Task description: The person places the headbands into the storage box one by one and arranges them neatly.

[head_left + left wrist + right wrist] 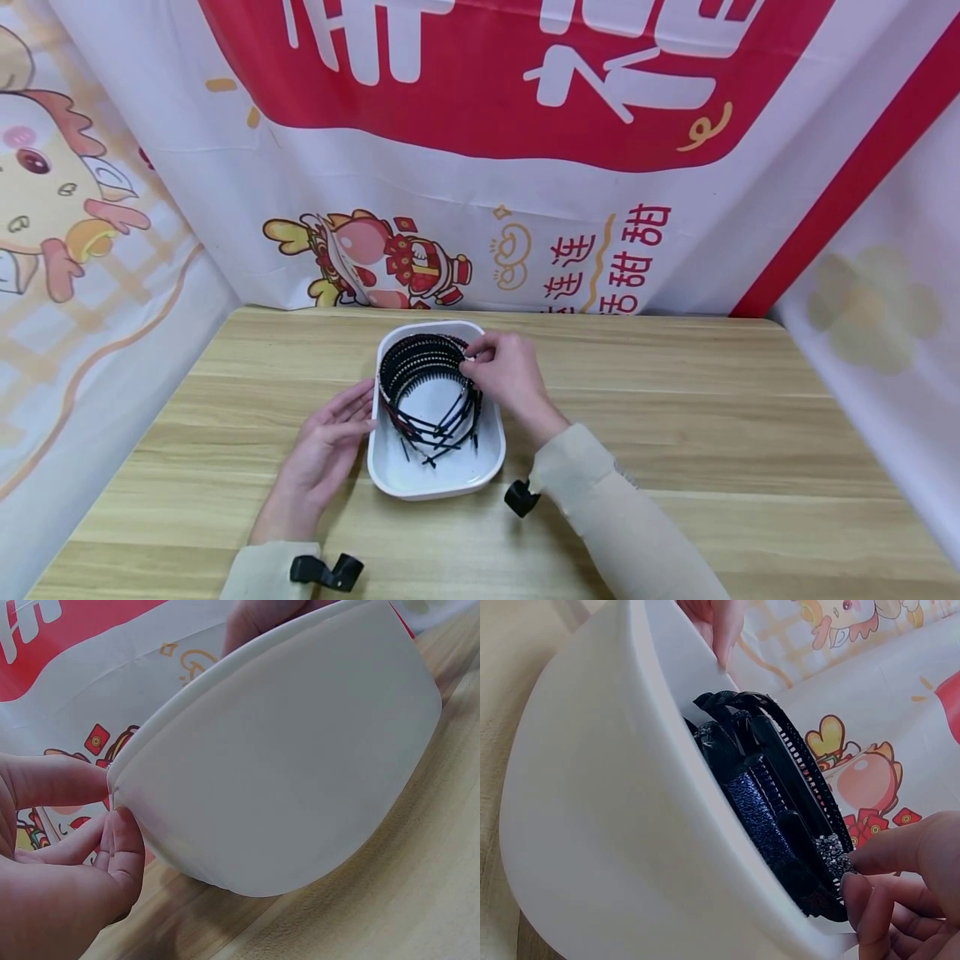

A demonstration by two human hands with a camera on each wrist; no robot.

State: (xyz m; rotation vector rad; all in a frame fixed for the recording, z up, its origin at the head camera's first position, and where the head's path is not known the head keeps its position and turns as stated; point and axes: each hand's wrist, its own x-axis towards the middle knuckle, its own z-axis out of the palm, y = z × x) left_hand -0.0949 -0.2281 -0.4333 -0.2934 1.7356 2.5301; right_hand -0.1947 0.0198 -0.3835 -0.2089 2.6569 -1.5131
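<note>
A white tub [437, 487] holds a stack of dark headbands [423, 354], some toothed like combs, others beaded or glittery. In the head view, my left hand [327, 446] is at the tub's left side, its thumb and fingertips touching the rim. The left wrist view shows these fingers [124, 844] against the tub's outer edge. My right hand [510, 375] reaches over the right rim and pinches a silver-glitter headband [832, 856] between thumb and index finger. That headband is among the others in the tub, and much of it is hidden.
The tub stands on a wood-grain table [675, 433]. A printed red and white cloth [480, 192] hangs behind the table, and pale patterned cloths stand at both sides. Small black mounts [521, 497] are on the sleeves at both wrists.
</note>
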